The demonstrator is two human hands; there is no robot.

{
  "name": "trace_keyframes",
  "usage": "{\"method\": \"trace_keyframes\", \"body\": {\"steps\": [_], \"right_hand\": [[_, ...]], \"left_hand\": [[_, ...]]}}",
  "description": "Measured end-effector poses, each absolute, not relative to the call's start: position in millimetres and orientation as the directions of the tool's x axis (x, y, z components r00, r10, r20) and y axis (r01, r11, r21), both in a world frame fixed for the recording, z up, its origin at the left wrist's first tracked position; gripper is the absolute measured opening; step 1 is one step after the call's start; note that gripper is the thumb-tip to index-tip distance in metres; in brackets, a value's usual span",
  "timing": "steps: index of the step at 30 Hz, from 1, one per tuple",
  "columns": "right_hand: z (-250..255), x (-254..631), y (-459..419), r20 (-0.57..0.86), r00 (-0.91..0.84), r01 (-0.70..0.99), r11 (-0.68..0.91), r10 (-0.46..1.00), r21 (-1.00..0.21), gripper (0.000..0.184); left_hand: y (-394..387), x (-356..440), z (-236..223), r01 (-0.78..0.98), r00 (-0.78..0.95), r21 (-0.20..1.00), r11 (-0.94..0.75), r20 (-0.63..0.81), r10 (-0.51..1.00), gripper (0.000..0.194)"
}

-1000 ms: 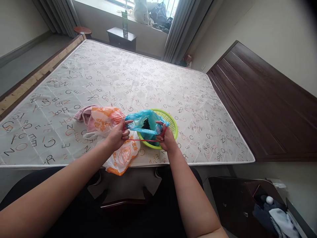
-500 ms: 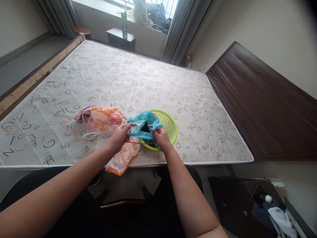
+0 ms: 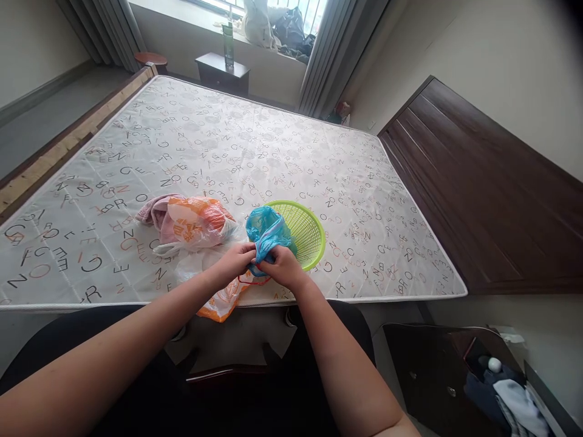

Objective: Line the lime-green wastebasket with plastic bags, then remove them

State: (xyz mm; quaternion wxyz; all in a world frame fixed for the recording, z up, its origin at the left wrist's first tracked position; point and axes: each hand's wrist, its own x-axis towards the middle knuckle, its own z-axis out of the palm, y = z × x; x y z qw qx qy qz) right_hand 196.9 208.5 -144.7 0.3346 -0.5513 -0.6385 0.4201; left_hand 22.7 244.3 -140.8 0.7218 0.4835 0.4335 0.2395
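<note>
Blue bag [image 3: 273,226] is at the near edge of the mattress [image 3: 255,139], gathered at its neck, overlapping the left side of the green basket [image 3: 310,243] in view; can't tell if the bag rests in it. Left hand [image 3: 243,260] pinches the gathered plastic, right hand [image 3: 280,265] grips it from the other side, the two close together. Red cord [image 3: 254,283] loops just below the fingers. Basket sits on the mattress, mesh wall showing on the right. Left of the hands: pink towel [image 3: 157,212], partly under an orange-and-white bag [image 3: 195,221]; another printed bag [image 3: 221,306] lies lower, at the mattress edge, partly behind the left forearm. Mattress is pale, bare, printed with scattered black and orange letters. Wooden rail [image 3: 77,133] along its left side, dark brown headboard [image 3: 483,200] on the right. Far side: nightstand [image 3: 223,65] with a green bottle [image 3: 228,47] on top, round reddish stool [image 3: 150,59] to its left. Window with bars behind, grey curtains [image 3: 319,67] either side, bags [image 3: 259,24] on the sill. Lower right: dark cabinet [image 3: 423,364] with clothes [image 3: 514,397] and a small white ball [image 3: 494,365] on it. Walls plain, floor grey.
</note>
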Motion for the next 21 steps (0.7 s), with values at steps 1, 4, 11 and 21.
{"method": "trace_keyframes", "body": {"steps": [1, 4, 11, 21], "right_hand": [[-145, 197, 208, -0.036, -0.174, 0.441, 0.045, 0.984, -0.896, 0.022], [-145, 199, 210, -0.022, -0.179, 0.452, 0.063, 0.984, -0.890, 0.021], [-146, 213, 216, -0.017, -0.141, 0.296, 0.025, 0.990, -0.955, 0.038], [-142, 200, 210, -0.038, -0.242, 0.470, 0.082, 0.970, -0.879, 0.037]], "left_hand": [[244, 23, -141, 0.068, 0.509, 0.905, 0.421, -0.394, 0.765, 0.020], [245, 20, -144, 0.053, 0.537, 0.894, 0.445, -0.401, 0.742, 0.026], [250, 13, -146, -0.016, 0.570, 0.853, 0.521, -0.421, 0.706, 0.052], [249, 16, -142, 0.105, 0.624, 0.867, 0.488, -0.439, 0.647, 0.048]]}}
